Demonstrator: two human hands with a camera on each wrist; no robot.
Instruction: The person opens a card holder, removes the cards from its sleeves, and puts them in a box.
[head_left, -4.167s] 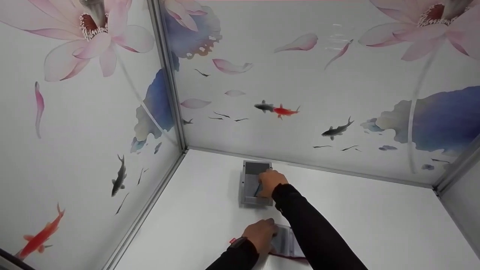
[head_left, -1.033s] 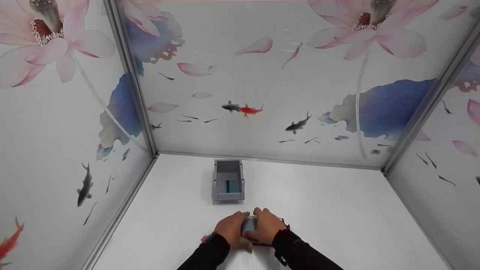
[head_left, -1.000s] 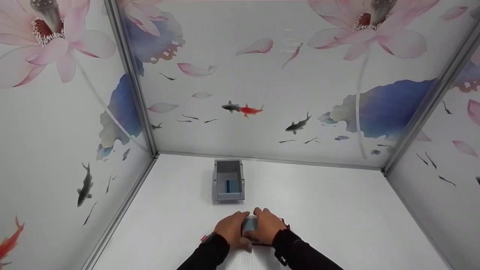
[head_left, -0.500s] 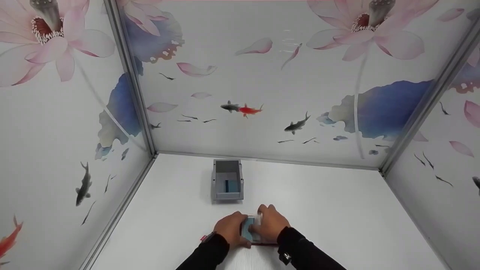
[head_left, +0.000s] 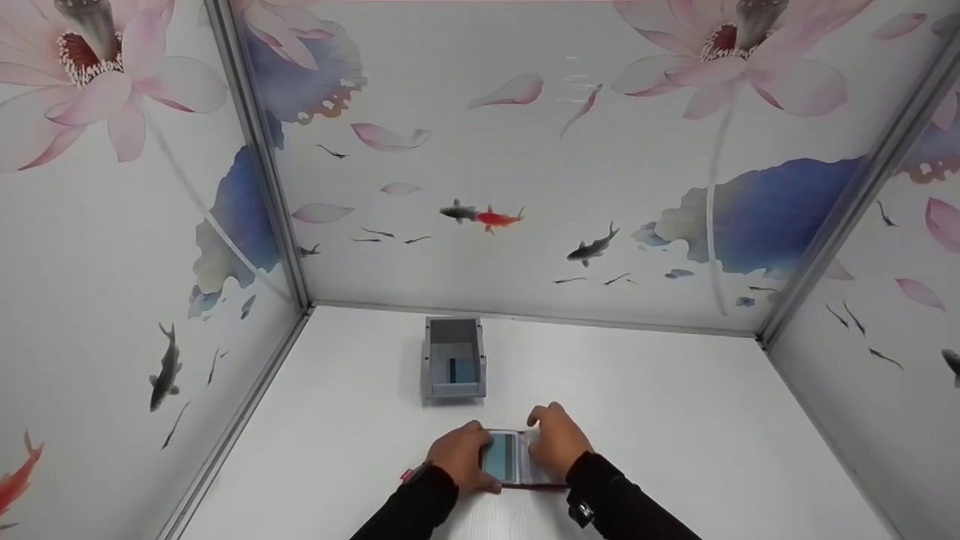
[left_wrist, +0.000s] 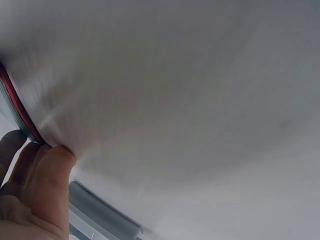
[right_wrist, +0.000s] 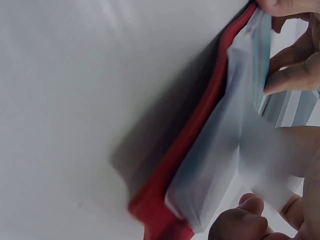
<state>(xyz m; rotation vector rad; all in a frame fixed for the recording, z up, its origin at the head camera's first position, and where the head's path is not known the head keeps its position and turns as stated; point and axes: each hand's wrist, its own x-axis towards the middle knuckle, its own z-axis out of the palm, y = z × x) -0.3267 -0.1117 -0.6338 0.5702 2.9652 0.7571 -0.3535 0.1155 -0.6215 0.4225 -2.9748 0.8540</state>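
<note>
Far left of the head view: a white wall panel [head_left: 82,300], printed with a pink lotus in the upper left and fish further down. Toward lower centre, a black sleeve [head_left: 412,502] with a red tag [head_left: 407,475] near its cuff. Next, the left hand [head_left: 455,456], gripping the left edge of a card holder [head_left: 536,487], with bent fingers at the upper left corner and thumb at the lower left one. Directly above, near centre, a grey bin [head_left: 454,391] on the white table [head_left: 675,405], with a blue card [head_left: 463,370] lying in its nearer part. At lower centre, the card holder again, spread wide below the bin and apart from it, red-edged in the right wrist view. In its left half, a striped card [head_left: 496,457], light blue with a dark band. Just right of that, over the other half, the right hand [head_left: 559,442], with fingers curled near a blurred clear page [right_wrist: 265,165]; impossible to tell whether pinching it. Far right, a second panel [head_left: 840,397] with petals and small dark fish.
</note>
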